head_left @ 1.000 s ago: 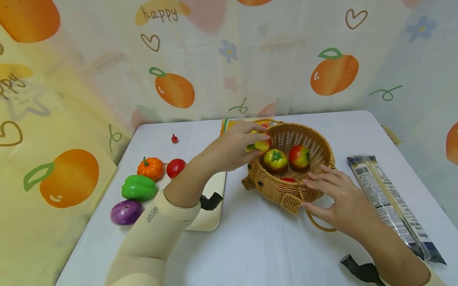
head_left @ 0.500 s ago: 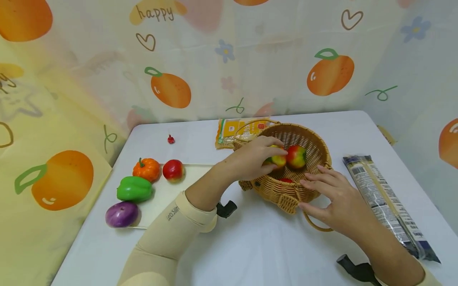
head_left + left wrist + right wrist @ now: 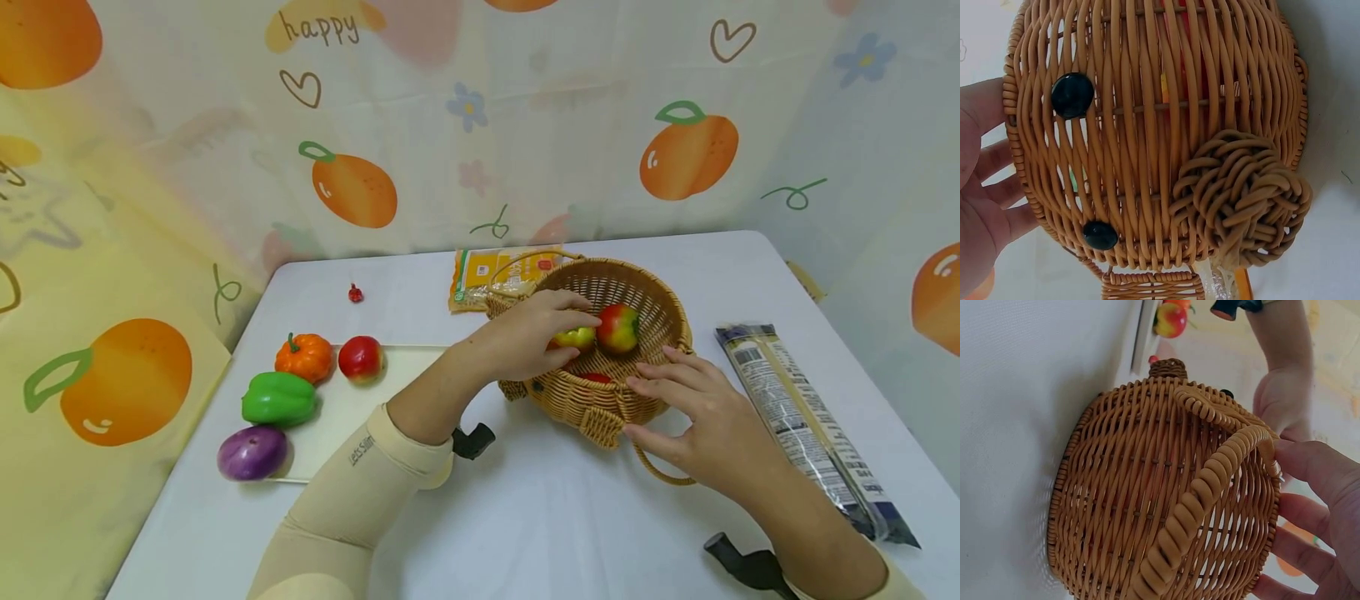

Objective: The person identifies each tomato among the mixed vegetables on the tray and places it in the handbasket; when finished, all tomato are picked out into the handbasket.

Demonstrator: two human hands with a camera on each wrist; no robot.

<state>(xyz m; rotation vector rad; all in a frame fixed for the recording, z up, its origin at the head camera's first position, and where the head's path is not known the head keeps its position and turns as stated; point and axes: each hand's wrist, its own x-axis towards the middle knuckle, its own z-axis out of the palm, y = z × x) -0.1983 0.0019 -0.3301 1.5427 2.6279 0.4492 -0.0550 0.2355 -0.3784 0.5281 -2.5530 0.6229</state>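
A round wicker basket point(image 3: 652, 292) with black button eyes stands right of centre. My left hand point(image 3: 517, 337) reaches over its left rim, fingers and thumb curved round a yellow-green apple point(image 3: 575, 338); the hand hides most of the apple. Beside it in the basket lies a red and yellow apple point(image 3: 618, 328), with a red thing point(image 3: 597, 377) partly hidden low down. With fingers spread and fairly straight, my right hand point(image 3: 701, 417) touches the right rim. In the right wrist view its thumb point(image 3: 1307, 464) lies near the root of the wicker handle point(image 3: 1191, 512).
To the left, a cream tray point(image 3: 408, 358) bears a red apple point(image 3: 361, 360), an orange pumpkin point(image 3: 303, 357), a green bell pepper point(image 3: 279, 397) and a purple eggplant point(image 3: 253, 452). A yellow packet point(image 3: 472, 275) lies behind the basket, a long packet point(image 3: 810, 425) to its right.
My left hand has moved right and down with an apple, from above the basket's left rim to inside it. Over the last half second it barely moves. The right hand stays at the rim.
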